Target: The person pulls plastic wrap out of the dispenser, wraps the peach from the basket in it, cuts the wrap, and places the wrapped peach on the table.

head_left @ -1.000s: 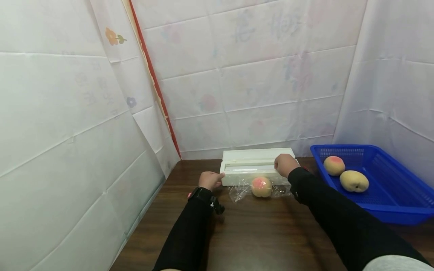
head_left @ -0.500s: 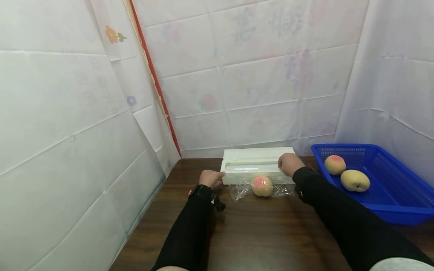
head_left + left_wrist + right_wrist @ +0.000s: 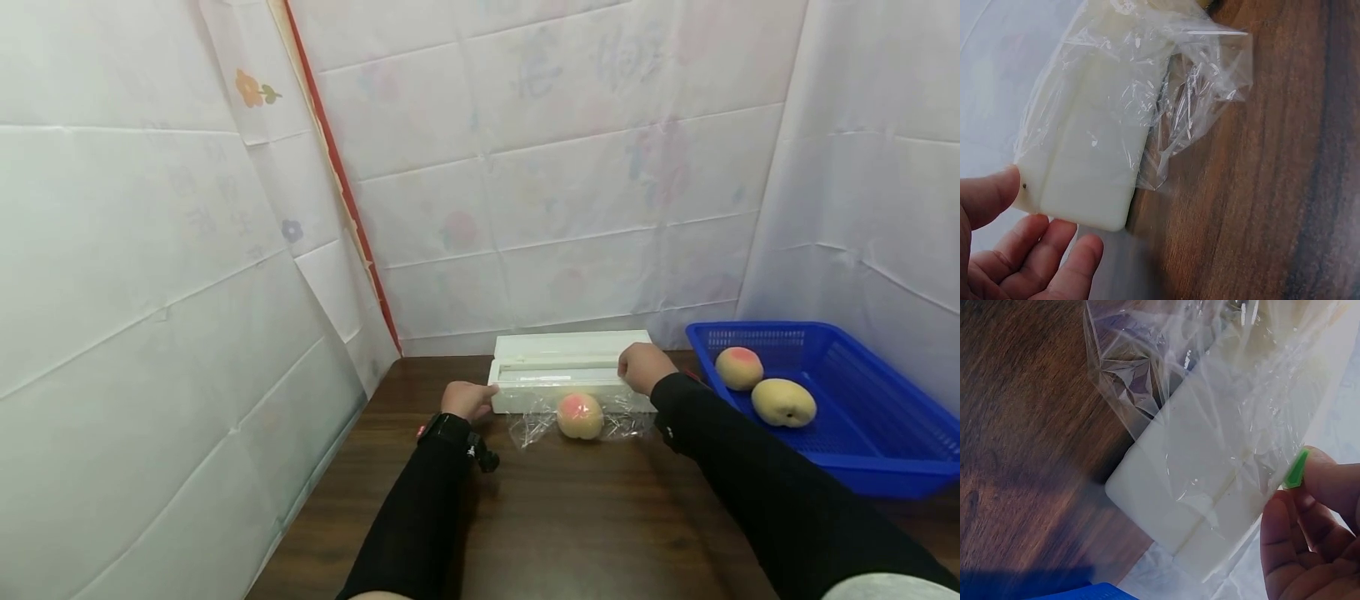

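Your left hand (image 3: pixel 467 398) steadies the left end of the white film dispenser (image 3: pixel 562 371) at the table's far edge, thumb against its corner, fingers relaxed. Only the right wrist view shows your right hand (image 3: pixel 1310 534) pinching a green slider (image 3: pixel 1295 469). The head view alone shows the peach (image 3: pixel 579 416) on cling film (image 3: pixel 534 421) just before the dispenser.

**Cling-film box and peach at the table's far edge**

A white cling-film dispenser box (image 3: pixel 564 371) lay lengthwise near the back wall, lid open. Crinkled clear film (image 3: pixel 534 421) trailed from its front across the wood, with a pink-yellow peach (image 3: pixel 579 416) resting on it.
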Demonstrator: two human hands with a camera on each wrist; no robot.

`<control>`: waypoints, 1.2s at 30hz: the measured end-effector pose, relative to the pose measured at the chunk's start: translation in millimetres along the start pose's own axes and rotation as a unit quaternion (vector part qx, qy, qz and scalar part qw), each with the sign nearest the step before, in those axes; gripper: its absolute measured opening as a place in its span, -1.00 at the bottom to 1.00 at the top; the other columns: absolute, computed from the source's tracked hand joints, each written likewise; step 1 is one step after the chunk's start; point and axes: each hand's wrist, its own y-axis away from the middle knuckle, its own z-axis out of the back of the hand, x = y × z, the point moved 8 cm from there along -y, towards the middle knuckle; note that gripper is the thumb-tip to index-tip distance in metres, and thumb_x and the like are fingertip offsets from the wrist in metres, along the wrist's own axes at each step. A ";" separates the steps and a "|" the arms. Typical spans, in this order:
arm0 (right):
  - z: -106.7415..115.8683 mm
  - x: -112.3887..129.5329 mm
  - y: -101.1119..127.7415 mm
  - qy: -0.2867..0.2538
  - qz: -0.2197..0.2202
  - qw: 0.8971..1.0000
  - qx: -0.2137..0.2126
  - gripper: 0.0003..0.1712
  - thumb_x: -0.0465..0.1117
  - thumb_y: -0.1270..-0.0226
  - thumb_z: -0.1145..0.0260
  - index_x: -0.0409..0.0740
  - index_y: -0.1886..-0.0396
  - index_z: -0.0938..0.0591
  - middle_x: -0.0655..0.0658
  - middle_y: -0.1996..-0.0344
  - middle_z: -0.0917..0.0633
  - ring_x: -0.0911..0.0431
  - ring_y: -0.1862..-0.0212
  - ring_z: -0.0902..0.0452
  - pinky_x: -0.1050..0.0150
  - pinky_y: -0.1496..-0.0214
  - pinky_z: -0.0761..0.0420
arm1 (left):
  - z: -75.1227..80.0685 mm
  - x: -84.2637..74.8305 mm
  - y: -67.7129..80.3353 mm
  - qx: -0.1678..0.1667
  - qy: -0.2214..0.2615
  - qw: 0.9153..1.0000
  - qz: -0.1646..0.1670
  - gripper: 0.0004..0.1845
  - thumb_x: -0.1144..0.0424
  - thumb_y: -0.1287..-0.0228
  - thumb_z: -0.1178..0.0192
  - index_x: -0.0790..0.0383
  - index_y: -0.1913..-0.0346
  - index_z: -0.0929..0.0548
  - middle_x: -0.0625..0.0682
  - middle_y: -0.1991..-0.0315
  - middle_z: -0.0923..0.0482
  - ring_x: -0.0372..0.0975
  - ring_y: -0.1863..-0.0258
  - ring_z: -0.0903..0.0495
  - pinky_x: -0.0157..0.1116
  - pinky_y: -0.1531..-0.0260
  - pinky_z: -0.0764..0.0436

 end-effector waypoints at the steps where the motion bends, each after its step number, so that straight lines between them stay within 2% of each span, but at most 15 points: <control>1: 0.5 -0.1 -0.3 0.001 0.001 1.000 -0.002 -0.71 -0.54 -0.30 -0.14 -0.30 0.43 -0.76 -0.18 0.42 -0.74 0.00 0.36 -0.50 -0.04 0.10 -0.62 | -0.4 -1.4 -0.6 -0.001 -0.002 1.000 0.000 -0.49 0.10 -0.28 -0.53 0.47 -0.09 -0.74 0.32 -0.09 -0.75 0.07 0.06 -0.85 -0.24 0.20 -0.80; 6: 0.1 -2.1 -0.3 -0.006 -0.004 1.000 -0.010 -0.73 -0.52 -0.29 -0.18 -0.28 0.47 -0.76 -0.15 0.44 -0.75 0.02 0.37 -0.51 -0.03 0.10 -0.62 | -2.7 -9.3 -0.8 0.000 -0.011 1.000 -0.008 -0.52 0.11 -0.28 -0.42 0.52 -0.03 -0.72 0.34 0.03 -0.78 0.10 0.10 -0.85 -0.14 0.13 -0.83; 9: -3.4 -4.3 0.7 -0.012 -0.011 1.000 -0.007 -0.72 -0.52 -0.30 -0.20 -0.26 0.46 -0.78 -0.15 0.42 -0.77 0.02 0.36 -0.53 -0.04 0.09 -0.65 | -4.6 -10.9 1.5 0.003 -0.028 1.000 -0.012 -0.44 -0.01 -0.34 -0.35 0.51 -0.04 -0.72 0.31 0.14 -0.80 0.11 0.12 -0.85 -0.10 0.12 -0.83; 12: -8.5 -6.7 1.4 -0.016 -0.013 1.000 -0.001 -0.69 -0.54 -0.30 -0.18 -0.25 0.48 -0.78 -0.15 0.44 -0.76 0.03 0.38 -0.50 -0.03 0.09 -0.64 | -5.9 -9.7 3.1 0.003 -0.076 0.997 -0.019 -0.35 -0.16 -0.37 -0.36 0.49 0.02 -0.76 0.26 0.26 -0.80 0.10 0.19 -0.85 -0.20 0.31 -0.77; 15: -9.3 -7.4 -1.2 -0.013 -0.006 1.000 -0.005 -0.68 -0.55 -0.27 -0.17 -0.25 0.48 -0.78 -0.15 0.44 -0.76 0.02 0.37 -0.50 -0.04 0.08 -0.65 | -5.6 -10.8 1.1 -0.005 -0.118 0.993 -0.027 -0.36 -0.20 -0.34 -0.43 0.46 0.10 -0.79 0.20 0.34 -0.80 0.06 0.27 -0.85 -0.33 0.46 -0.58; 19: -6.7 -9.3 -5.7 -0.001 0.004 1.000 -0.015 -0.70 -0.54 -0.27 -0.18 -0.24 0.46 -0.79 -0.16 0.41 -0.78 0.01 0.34 -0.58 -0.06 0.06 -0.67 | -5.7 -12.8 -4.1 -0.012 -0.114 0.993 -0.028 -0.39 -0.16 -0.32 -0.46 0.46 0.07 -0.79 0.18 0.29 -0.81 0.01 0.30 -0.85 -0.37 0.48 -0.56; 21: -5.1 -11.7 -6.2 0.001 0.005 1.000 -0.016 -0.69 -0.55 -0.26 -0.18 -0.22 0.50 -0.77 -0.13 0.45 -0.75 0.03 0.37 -0.54 -0.01 0.13 -0.65 | -6.9 -12.8 -6.8 -0.008 -0.108 0.994 -0.022 -0.37 -0.15 -0.32 -0.47 0.47 0.02 -0.77 0.18 0.25 -0.81 -0.02 0.30 -0.85 -0.38 0.48 -0.59; 25: -1.9 -20.0 -2.9 -0.005 -0.004 1.000 -0.003 -0.62 -0.58 -0.21 -0.09 -0.12 0.67 -0.51 -0.01 0.63 -0.44 0.09 0.48 -0.23 0.15 0.31 -0.39 | -8.1 -13.7 -8.6 -0.003 -0.100 0.995 -0.009 -0.33 -0.15 -0.31 -0.48 0.50 -0.04 -0.74 0.20 0.24 -0.81 -0.07 0.34 -0.84 -0.39 0.50 -0.62; 27: 1.9 -24.3 0.6 -0.004 -0.011 1.000 -0.003 -0.60 -0.60 -0.19 -0.05 -0.08 0.67 -0.44 0.01 0.61 -0.36 0.10 0.47 -0.15 0.17 0.32 -0.31 | -7.1 -15.5 -8.0 -0.004 -0.099 0.995 -0.009 -0.31 -0.15 -0.31 -0.48 0.52 -0.07 -0.72 0.21 0.25 -0.80 -0.09 0.36 -0.83 -0.39 0.52 -0.63; 29: 6.0 -27.8 4.4 -0.001 -0.016 1.000 -0.006 -0.62 -0.59 -0.20 -0.05 -0.10 0.66 -0.45 -0.02 0.60 -0.37 0.09 0.46 -0.17 0.17 0.31 -0.31 | -6.0 -16.8 -7.0 -0.005 -0.099 0.995 -0.008 -0.31 -0.14 -0.31 -0.48 0.52 -0.07 -0.72 0.22 0.26 -0.80 -0.08 0.35 -0.83 -0.39 0.51 -0.62; 32: 10.7 -30.4 9.6 0.005 -0.017 1.000 -0.013 -0.68 -0.57 -0.23 -0.10 -0.19 0.56 -0.62 -0.07 0.54 -0.55 0.06 0.43 -0.31 0.16 0.26 -0.42 | -5.1 -16.8 -5.4 -0.004 -0.102 0.995 -0.007 -0.32 -0.15 -0.32 -0.47 0.51 -0.06 -0.73 0.22 0.21 -0.81 -0.07 0.33 -0.84 -0.39 0.50 -0.61; 36: 13.2 -28.7 14.1 0.004 -0.013 1.000 -0.013 -0.70 -0.56 -0.22 -0.11 -0.20 0.58 -0.61 -0.09 0.55 -0.55 0.05 0.44 -0.32 0.17 0.28 -0.42 | -7.1 -13.3 -6.8 0.001 -0.102 0.995 -0.001 -0.31 -0.17 -0.33 -0.46 0.50 -0.07 -0.73 0.23 0.14 -0.81 -0.11 0.36 -0.84 -0.39 0.48 -0.62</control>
